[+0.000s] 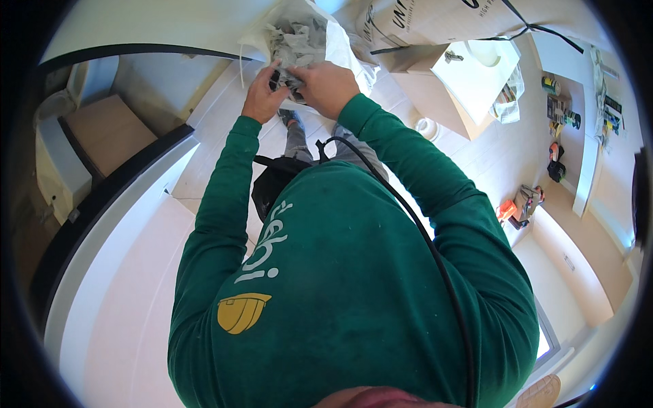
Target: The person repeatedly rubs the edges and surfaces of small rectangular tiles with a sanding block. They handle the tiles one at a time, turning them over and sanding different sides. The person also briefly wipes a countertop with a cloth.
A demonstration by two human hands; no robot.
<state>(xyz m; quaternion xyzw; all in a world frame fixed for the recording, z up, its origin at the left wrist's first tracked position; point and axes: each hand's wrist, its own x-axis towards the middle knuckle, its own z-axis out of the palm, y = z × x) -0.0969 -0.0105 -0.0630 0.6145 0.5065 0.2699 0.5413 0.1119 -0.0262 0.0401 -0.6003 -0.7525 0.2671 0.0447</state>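
Note:
A large white sack (339, 48) stands with its mouth wide, holding a heap of grey, crumpled scraps (301, 43) that look like plastic or paper. Both hands are at the near side of its mouth. My left hand (265, 96) has its fingers bent around a small dark and grey piece (278, 80), whose kind I cannot tell. From the right, my right hand (329, 87) pinches grey, crumpled material beside that piece, with the fingertips partly hidden. The two hands nearly touch.
A white washbasin (479, 76) on a cardboard-like box stands to the right, with a white roll (427, 129) on the tiled floor nearby. Large wrapped packages (433, 23) lie behind. A dark-edged partition (127, 158) runs along the left. Cans and tools fill a right-hand niche (571, 132). A black cable crosses my torso.

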